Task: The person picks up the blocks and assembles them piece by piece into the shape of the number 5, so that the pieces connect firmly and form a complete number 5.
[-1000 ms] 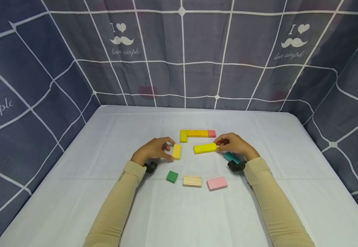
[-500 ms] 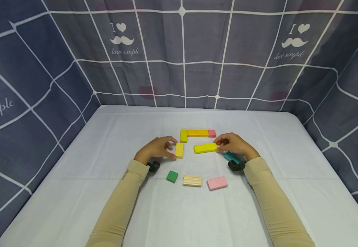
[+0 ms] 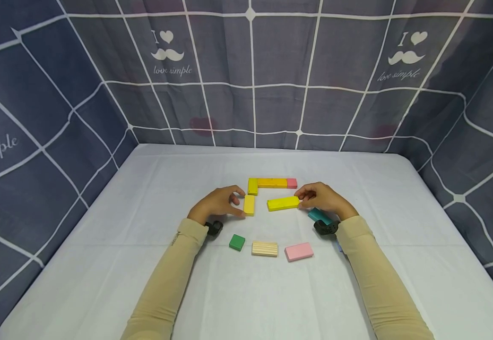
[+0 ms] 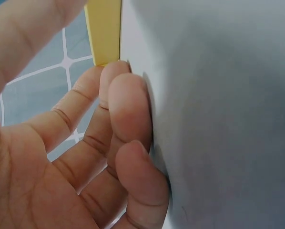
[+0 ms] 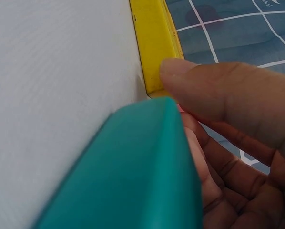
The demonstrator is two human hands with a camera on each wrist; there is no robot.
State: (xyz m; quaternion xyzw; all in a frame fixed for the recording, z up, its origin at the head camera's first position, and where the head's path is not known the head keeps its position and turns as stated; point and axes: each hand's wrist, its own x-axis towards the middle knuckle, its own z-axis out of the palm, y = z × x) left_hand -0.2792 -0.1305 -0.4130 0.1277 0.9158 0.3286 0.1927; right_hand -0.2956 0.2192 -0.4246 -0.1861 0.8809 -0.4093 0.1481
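Observation:
My left hand point(image 3: 217, 204) pinches a short yellow block point(image 3: 249, 206) by its far and near ends, thumb at the near one. In the left wrist view a corner of this block point(image 4: 105, 33) shows above the fingertips. The right hand point(image 3: 324, 200) holds the right end of a long bright yellow block point(image 3: 282, 203) between thumb and fingers; its left end is slightly lower. Just beyond, an upright yellow-green block point(image 3: 252, 186), a long yellow-orange block point(image 3: 272, 183) and a small pink block point(image 3: 291, 183) stand joined in a row. The short block's far end meets the yellow-green one.
A teal block point(image 3: 319, 216) lies beneath the right wrist and looms large in the right wrist view. Nearer are a green block point(image 3: 237, 242), a ridged wooden block point(image 3: 265, 249) and a pink block point(image 3: 299, 251). Something blue is mostly hidden by the right sleeve point(image 3: 369, 264).
The left hand has slid the short yellow block right and slightly away, up to the yellow-green block. My right hand and the long yellow block have hardly moved.

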